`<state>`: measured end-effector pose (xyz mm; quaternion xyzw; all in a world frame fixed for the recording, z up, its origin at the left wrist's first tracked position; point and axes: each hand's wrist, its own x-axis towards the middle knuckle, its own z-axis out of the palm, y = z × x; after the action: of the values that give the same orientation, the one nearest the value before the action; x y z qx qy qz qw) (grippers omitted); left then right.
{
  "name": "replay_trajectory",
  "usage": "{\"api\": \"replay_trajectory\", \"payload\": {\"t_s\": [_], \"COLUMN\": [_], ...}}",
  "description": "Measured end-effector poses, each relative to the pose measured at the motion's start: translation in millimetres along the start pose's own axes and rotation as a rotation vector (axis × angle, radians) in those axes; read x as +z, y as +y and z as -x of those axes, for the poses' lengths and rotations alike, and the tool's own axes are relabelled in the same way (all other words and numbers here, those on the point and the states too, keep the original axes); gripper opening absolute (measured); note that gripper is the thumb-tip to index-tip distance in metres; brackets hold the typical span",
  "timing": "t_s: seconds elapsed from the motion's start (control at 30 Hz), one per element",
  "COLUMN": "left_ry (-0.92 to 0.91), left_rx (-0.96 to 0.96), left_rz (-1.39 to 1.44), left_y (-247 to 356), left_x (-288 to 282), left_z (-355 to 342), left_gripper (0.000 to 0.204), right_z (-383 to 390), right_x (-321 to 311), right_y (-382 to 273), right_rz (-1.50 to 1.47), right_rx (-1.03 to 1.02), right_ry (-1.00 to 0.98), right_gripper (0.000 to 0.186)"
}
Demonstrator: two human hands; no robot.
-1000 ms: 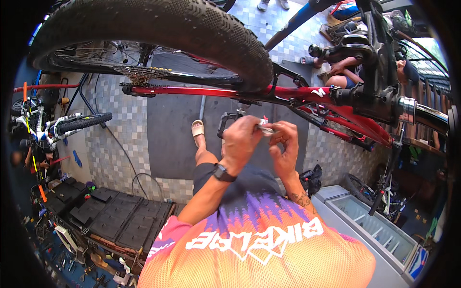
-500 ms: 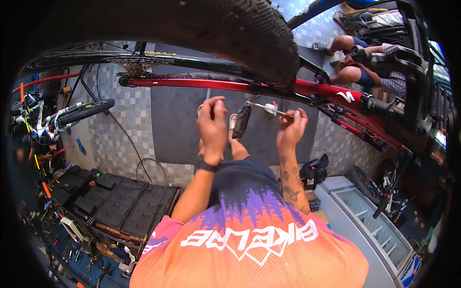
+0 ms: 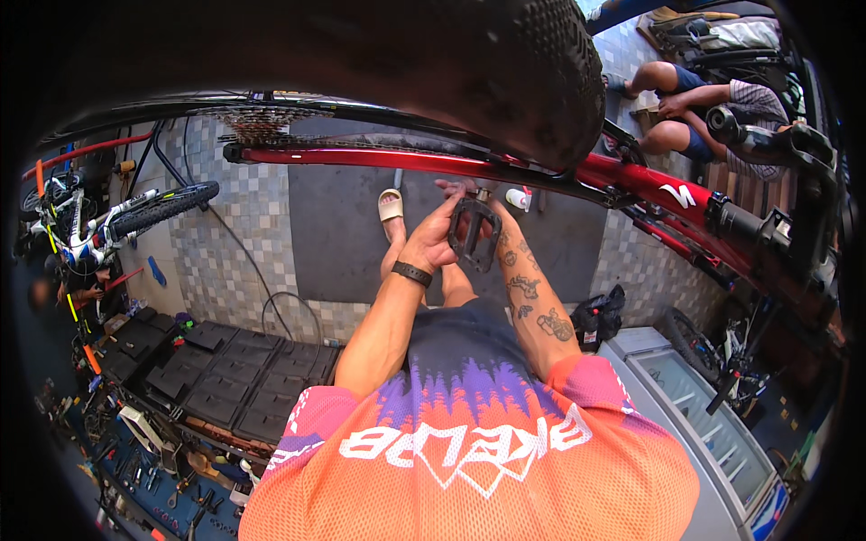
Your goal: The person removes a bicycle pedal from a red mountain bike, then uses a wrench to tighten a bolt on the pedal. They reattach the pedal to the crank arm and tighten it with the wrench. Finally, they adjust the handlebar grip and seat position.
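My left hand (image 3: 433,239) grips a black flat pedal (image 3: 474,236) below the red bicycle frame (image 3: 388,159). My right hand (image 3: 456,187) reaches behind the top of the pedal by its metal spindle (image 3: 483,194); most of its fingers are hidden, and I cannot make out what it holds. A large black tyre (image 3: 469,63) and a rear cassette (image 3: 253,126) are above. A small white and red container (image 3: 518,198) is on the dark mat (image 3: 343,252) beyond my hands.
Another person sits at upper right, a hand (image 3: 672,105) near the knees. A white bicycle (image 3: 95,221) stands left with a cable (image 3: 244,248) beside it. Black bins (image 3: 216,379) and tools are lower left, a glass-topped freezer (image 3: 686,415) lower right.
My left hand has moved onto the pedal. My right hand has moved left behind it, and the silver tool seen in it is now out of sight. The bicycle sits slightly further right in the picture.
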<state>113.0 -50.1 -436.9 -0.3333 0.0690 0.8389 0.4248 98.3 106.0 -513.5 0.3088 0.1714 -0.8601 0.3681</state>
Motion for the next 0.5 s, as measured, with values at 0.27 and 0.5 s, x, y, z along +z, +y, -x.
{"api": "replay_trajectory", "payload": {"t_s": [0.27,0.5], "left_ry": [0.196,0.366], "left_rx": [0.778,1.517], "left_rz": [-0.363,-1.526], "left_y": [-6.6,-59.8], "left_x": [31.5,99.9], "left_z": [36.9,54.4], "left_gripper": [0.019,0.014], "right_z": [57.8,188.5], "right_x": [9.0,128.3], "right_y": [12.8,39.7], "right_rz": [0.565,1.146], "right_rx": [-0.278,-1.369], "right_ry": [0.406,0.609], "right_gripper": [0.043,0.024]}}
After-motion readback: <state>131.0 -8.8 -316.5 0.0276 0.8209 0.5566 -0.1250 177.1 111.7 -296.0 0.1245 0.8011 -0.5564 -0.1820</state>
